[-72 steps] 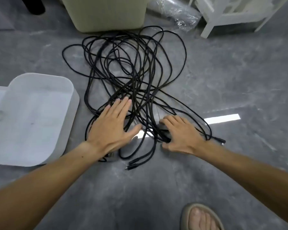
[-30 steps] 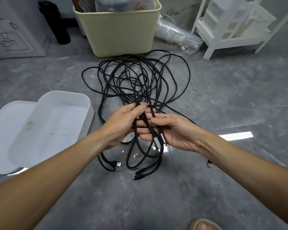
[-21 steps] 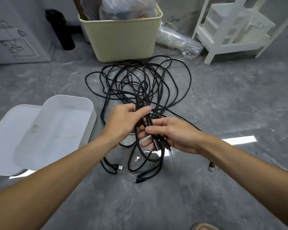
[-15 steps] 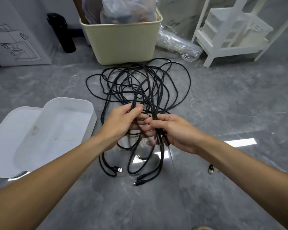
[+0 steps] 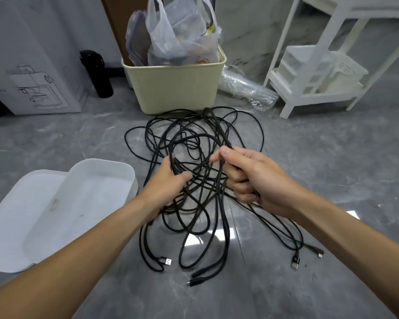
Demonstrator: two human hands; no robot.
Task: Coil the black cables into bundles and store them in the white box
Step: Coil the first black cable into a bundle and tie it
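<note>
black cables: tangled heap on grey floor, centre frame, plugs trailing toward lower edge; my left hand curled around several strands mid-tangle; my right hand pinching lifted strands, fingers curled; white box: open, left of frame, beside the heap; beige bin: upper centre

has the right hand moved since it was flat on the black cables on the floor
Yes. The right hand has lifted off the grey floor and now grips strands of the tangled black cables above it, farther from the loose plugs lying there.
</note>
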